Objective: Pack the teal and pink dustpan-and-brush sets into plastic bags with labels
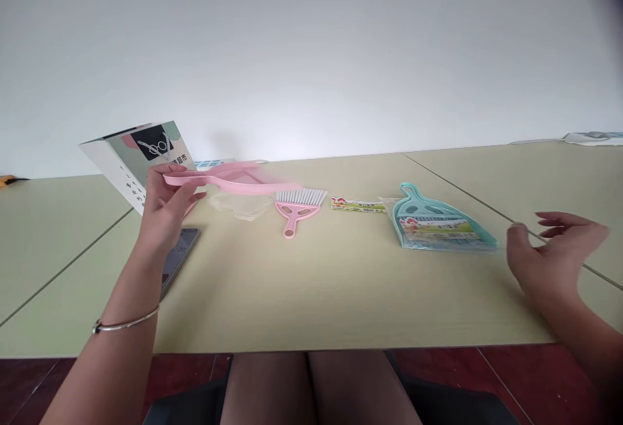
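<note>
My left hand [168,204] is closed around the handle of a pink dustpan [243,178], raised over the table on the left and pointing right. Below the dustpan's end lies a small pink brush [296,211], its white bristles facing the wall. My right hand [555,256] is at the right side, slightly blurred, thumb and fingers apart with nothing seen in them. Just left of it, a teal dustpan [433,207] lies in a clear plastic wrapper with a printed label; the wrapper's corner is close to my thumb, and I cannot tell whether they touch.
A printed paper bag [131,159] leans behind my left hand, with a phone [180,259] partly under my wrist. A crumpled clear wrapper [243,206] and a loose label strip [357,205] lie on the table [341,302]. A white power strip [594,138] sits by the wall.
</note>
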Demonstrator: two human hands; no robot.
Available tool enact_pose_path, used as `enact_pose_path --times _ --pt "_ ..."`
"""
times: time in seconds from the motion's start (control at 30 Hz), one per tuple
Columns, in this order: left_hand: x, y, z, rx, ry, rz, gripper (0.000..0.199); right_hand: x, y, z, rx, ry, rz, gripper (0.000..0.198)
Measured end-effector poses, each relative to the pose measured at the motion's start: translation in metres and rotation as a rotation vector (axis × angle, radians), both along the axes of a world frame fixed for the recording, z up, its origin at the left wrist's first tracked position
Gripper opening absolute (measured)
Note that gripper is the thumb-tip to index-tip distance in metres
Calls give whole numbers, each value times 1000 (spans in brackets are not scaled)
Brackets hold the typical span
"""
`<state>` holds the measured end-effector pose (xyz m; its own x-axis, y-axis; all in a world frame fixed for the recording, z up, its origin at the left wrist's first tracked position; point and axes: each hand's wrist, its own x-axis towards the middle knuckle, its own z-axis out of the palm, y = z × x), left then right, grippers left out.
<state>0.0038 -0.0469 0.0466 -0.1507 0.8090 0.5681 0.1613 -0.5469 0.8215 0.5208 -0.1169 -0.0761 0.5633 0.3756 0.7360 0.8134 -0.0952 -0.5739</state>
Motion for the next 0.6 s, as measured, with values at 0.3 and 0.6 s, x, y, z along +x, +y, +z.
enact_pose_path --times 0.3,0.6 --pt "51 -6 3 -330 12 -887 43 -150 -8 67 -379 256 1044 23" --pt "88 18 -30 -605 332 -676 50 -191 32 47 -926 999 1489 35"
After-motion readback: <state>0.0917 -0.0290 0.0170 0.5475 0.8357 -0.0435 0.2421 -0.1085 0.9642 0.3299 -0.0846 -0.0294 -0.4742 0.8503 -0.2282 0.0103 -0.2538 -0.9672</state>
